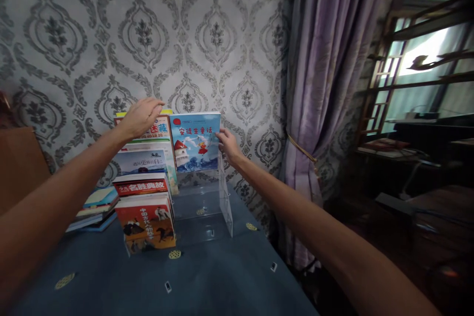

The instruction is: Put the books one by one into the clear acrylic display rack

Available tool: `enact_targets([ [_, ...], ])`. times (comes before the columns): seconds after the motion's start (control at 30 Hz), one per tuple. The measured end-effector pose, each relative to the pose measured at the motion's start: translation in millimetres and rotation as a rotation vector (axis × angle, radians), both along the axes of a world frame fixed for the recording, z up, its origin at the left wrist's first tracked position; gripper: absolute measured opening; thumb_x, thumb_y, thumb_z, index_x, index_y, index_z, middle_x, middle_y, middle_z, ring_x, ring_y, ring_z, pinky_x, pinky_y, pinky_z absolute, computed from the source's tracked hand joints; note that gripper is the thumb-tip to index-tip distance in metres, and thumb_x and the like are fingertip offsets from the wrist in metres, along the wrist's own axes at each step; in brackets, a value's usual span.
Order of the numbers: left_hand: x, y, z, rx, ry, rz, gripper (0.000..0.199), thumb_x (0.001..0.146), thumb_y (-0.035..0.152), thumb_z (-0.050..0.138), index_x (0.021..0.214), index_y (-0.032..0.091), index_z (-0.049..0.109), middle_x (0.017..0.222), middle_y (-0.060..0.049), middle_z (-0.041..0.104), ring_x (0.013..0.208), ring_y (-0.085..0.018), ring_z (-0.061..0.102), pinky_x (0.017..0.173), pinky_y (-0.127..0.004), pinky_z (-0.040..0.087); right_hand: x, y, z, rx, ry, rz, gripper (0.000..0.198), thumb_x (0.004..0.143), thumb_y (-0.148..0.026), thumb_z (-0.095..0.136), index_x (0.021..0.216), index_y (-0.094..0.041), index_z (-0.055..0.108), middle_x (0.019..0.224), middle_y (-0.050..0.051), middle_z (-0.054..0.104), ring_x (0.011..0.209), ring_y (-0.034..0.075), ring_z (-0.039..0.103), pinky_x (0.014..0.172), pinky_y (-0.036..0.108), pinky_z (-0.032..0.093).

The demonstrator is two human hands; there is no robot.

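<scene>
A clear plastic tiered rack (225,202) stands on the table, with books in steps down its left side. At the top right of the rack is a blue picture book (196,143) with a red-roofed tower on its cover. My right hand (228,144) has its fingers closed on that book's right edge. My left hand (142,117) lies over the top of the left column, fingers stretched to the right, partly covering a book with coloured title letters (162,129). Below it stand a red-titled book (142,186) and an orange book (146,224) in front.
A dark blue tablecloth (207,281) with yellow patches covers the table. Left of the rack lies a stack of books (98,207), beside a brown box (22,163). Patterned wallpaper is behind. A purple curtain (318,84) hangs at the right, near a dark wooden shelf (418,79).
</scene>
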State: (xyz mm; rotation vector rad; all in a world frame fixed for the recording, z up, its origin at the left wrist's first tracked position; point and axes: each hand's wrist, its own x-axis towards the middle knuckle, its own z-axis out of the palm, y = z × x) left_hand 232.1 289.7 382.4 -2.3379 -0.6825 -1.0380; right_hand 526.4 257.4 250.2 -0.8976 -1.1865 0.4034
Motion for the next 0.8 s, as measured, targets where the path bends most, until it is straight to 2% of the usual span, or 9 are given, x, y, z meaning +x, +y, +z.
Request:
enact_targets([
  [0.13, -15.1, -21.8, -25.6, -0.004, -0.108, -0.018, 0.047, 0.098, 0.038, 0.027, 0.113, 0.013, 0.064, 0.115, -0.016, 0.068, 0.114, -0.029, 0.06, 0.106, -0.047, 0.044, 2.7, -12.1, -15.5, -0.008, 0.036, -0.08, 0.044, 0.073, -0.048, 0.062, 0.108, -0.021, 0.061, 0.097, 0.004, 0.07, 0.092, 0.023, 0.064, 0.086, 0.038, 0.05],
  [0.23, -33.7, -46.7, -64.9, -0.022, -0.232, -0.032, 0.045, 0.099, 0.041, 0.029, 0.113, 0.015, 0.062, 0.121, -0.016, 0.066, 0.123, -0.029, 0.057, 0.112, -0.047, 0.04, -0.3, -31.2, -38.8, 0.028, 0.037, -0.144, 0.045, 0.073, -0.046, 0.064, 0.111, -0.021, 0.061, 0.109, 0.008, 0.069, 0.107, 0.026, 0.062, 0.099, 0.042, 0.045],
  [0.3, -48.7, -64.8, -99.0, -0.056, -0.311, -0.012, 0.041, 0.099, 0.041, 0.031, 0.115, 0.016, 0.06, 0.123, -0.015, 0.066, 0.129, -0.03, 0.054, 0.115, -0.048, 0.037, -6.2, -49.6, -58.5, 0.068, 0.019, -0.197, 0.044, 0.075, -0.045, 0.064, 0.112, -0.022, 0.06, 0.119, 0.01, 0.067, 0.116, 0.028, 0.059, 0.104, 0.044, 0.042],
  [0.37, -64.9, -81.3, -136.4, -0.142, -0.371, 0.039, 0.039, 0.1, 0.041, 0.029, 0.117, 0.021, 0.057, 0.124, -0.011, 0.065, 0.132, -0.029, 0.051, 0.117, -0.049, 0.035, -16.1, -71.3, -79.8, 0.12, -0.083, -0.319, 0.038, 0.081, -0.042, 0.059, 0.114, -0.021, 0.061, 0.121, 0.012, 0.066, 0.116, 0.029, 0.059, 0.104, 0.046, 0.043],
  [0.43, -82.5, -94.2, -174.4, -0.226, -0.449, 0.11, 0.037, 0.099, 0.042, 0.027, 0.117, 0.024, 0.055, 0.124, -0.009, 0.063, 0.133, -0.03, 0.051, 0.117, -0.051, 0.035, -30.2, -93.7, -101.6, 0.09, -0.163, -0.354, 0.031, 0.087, -0.037, 0.055, 0.113, -0.022, 0.062, 0.118, 0.011, 0.068, 0.112, 0.028, 0.061, 0.102, 0.046, 0.046],
  [0.6, -131.5, -105.9, -268.5, -0.388, -0.598, 0.219, 0.031, 0.098, 0.045, 0.03, 0.116, 0.03, 0.05, 0.125, -0.009, 0.059, 0.128, -0.034, 0.051, 0.114, -0.057, 0.038, -79.6, -132.5, -162.3, 0.004, -0.306, -0.233, 0.021, 0.094, -0.031, 0.049, 0.105, -0.025, 0.066, 0.106, 0.009, 0.07, 0.106, 0.027, 0.064, 0.096, 0.041, 0.049],
  [0.7, -160.8, -100.2, -323.7, -0.466, -0.634, 0.302, 0.034, 0.094, 0.05, 0.032, 0.114, 0.031, 0.051, 0.12, -0.011, 0.06, 0.122, -0.038, 0.054, 0.106, -0.061, 0.043, -106.6, -136.0, -207.1, -0.063, -0.352, -0.137, 0.021, 0.094, -0.025, 0.047, 0.102, -0.025, 0.067, 0.103, 0.008, 0.07, 0.103, 0.025, 0.065, 0.091, 0.037, 0.051],
  [0.8, -182.1, -88.5, -368.8, -0.594, -0.633, 0.398, 0.031, 0.088, 0.051, 0.038, 0.101, 0.028, 0.054, 0.102, -0.012, 0.066, 0.103, -0.039, 0.063, 0.095, -0.061, 0.05, -122.2, -130.3, -247.5, -0.235, -0.425, -0.07, 0.021, 0.088, -0.016, 0.049, 0.092, -0.024, 0.068, 0.089, 0.005, 0.068, 0.086, 0.021, 0.066, 0.079, 0.033, 0.052],
])
